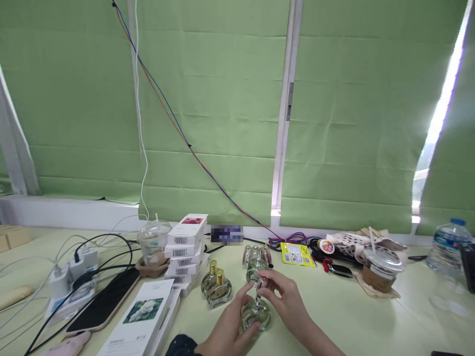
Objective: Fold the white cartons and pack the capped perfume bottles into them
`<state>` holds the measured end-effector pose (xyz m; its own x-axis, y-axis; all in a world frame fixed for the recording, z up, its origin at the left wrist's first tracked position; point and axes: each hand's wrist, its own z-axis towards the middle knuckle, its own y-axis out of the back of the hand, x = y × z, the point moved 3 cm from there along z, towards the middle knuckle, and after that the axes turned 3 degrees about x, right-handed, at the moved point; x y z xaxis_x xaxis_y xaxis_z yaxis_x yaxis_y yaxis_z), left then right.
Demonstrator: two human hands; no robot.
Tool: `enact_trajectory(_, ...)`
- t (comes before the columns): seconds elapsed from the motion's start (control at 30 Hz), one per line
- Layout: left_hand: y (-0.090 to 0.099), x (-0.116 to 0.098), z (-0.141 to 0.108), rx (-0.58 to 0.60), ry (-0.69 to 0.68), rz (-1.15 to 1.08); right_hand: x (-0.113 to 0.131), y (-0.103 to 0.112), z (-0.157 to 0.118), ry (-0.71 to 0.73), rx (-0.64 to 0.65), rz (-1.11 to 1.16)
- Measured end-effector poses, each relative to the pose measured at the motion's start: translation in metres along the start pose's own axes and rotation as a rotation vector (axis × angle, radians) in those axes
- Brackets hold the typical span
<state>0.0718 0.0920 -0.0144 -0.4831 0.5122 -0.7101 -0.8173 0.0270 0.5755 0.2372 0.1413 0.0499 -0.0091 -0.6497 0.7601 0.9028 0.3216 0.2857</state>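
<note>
My left hand (230, 325) is wrapped round a rounded clear glass perfume bottle (257, 315) that stands on the table. The fingers of my right hand (285, 297) pinch a small clear cap (262, 283) at the bottle's silver neck; whether the cap is seated or slightly lifted I cannot tell. Just behind my hands is another round glass bottle (256, 269), partly hidden by my fingers. Several small bottles (246, 256) with reddish and clear parts are grouped behind that one. Left of my left hand stand two glass perfume bottles with gold caps (219, 291).
White boxes (183, 247) are stacked at the left, with flat white boxes (139, 321) nearer me. A phone (106, 301), cables and chargers (70, 277) lie further left. On the right are a yellow packet (297, 254), car key (340, 270), iced drink (380, 272) and water bottle (449, 244).
</note>
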Motion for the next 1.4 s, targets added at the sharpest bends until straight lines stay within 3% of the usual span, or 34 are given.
enact_trajectory(0.2,-0.001,0.001,0.0,-0.011,-0.017,0.011,0.0,-0.005,-0.001,0.065,0.056,-0.144)
enact_trajectory(0.53,0.002,-0.005,0.0,-0.041,-0.047,0.073,-0.002,-0.008,-0.006,-0.093,0.161,-0.157)
enact_trajectory(0.83,0.005,-0.019,0.003,-0.023,-0.073,0.082,-0.002,-0.008,-0.008,-0.096,0.163,-0.158)
enact_trajectory(1.4,0.006,-0.018,0.003,-0.023,-0.065,0.075,-0.013,-0.012,-0.012,-0.105,0.157,-0.141)
